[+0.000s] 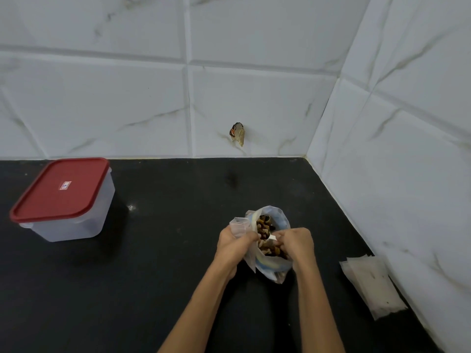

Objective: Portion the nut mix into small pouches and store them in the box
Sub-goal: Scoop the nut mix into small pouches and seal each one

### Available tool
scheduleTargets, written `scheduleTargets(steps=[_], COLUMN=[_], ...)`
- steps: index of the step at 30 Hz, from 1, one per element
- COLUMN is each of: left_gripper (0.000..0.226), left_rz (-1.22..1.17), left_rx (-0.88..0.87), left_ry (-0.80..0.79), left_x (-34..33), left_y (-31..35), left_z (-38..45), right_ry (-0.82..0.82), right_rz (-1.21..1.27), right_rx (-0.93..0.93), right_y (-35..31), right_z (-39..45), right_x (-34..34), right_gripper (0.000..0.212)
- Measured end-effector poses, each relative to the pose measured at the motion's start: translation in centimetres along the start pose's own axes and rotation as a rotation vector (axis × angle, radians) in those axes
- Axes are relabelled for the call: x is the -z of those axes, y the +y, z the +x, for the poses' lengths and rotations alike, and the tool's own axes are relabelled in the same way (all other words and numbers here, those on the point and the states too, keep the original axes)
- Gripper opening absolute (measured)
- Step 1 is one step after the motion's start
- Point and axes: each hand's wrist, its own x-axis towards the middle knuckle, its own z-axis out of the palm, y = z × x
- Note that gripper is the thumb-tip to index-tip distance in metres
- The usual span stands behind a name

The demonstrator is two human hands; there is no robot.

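While my left hand [233,242] pinches a small clear pouch [239,226], my right hand [295,242] grips a white scoop [272,237] inside the open nut mix bag [270,240] between both hands (on the black counter [165,250]). The red-lidded box [63,200] sits closed, well apart at left; spare pouches [369,284] lie right.

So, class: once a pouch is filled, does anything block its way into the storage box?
Yes. The box sits far left on the counter with its red lid closed, so the lid must come off first. The counter between the nut mix bag and the box shows nothing else.
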Motion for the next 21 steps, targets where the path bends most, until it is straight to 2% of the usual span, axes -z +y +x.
scheduleTargets(steps=[3, 6, 8, 11, 16, 21], left_gripper=[0.02, 0.031, 0.038, 0.035, 0.03, 0.03], left_rz=[0.011, 0.104, 0.235, 0.355, 0.576, 0.62], left_rx=[0.008, 0.012, -0.026, -0.128, -0.371, -0.379], left_ry=[0.013, 0.07, 0.112, 0.153, 0.281, 0.234], left_x=[0.3, 0.4, 0.4, 0.2, -0.6, -1.5], left_y=[0.0, 0.0, 0.2, 0.8, 2.4, 3.3], left_z=[-0.1, -0.1, -0.1, -0.5, -1.6, -2.3], right_ry=[-0.009, -0.007, -0.022, -0.066, -0.053, -0.005], right_rz=[0.047, 0.068, 0.07, 0.135, 0.289, 0.392], right_rx=[-0.042, -0.044, -0.067, -0.093, -0.029, 0.131], right_y=[-0.2, -0.5, -0.9, -1.0, -0.5, -3.2], right_z=[0.0, -0.2, -0.2, -0.5, -1.8, -4.5], right_x=[0.5, 1.2, 1.8, 2.6, 3.6, 5.1], right_gripper=[0.013, 0.015, 0.015, 0.017, 0.019, 0.019])
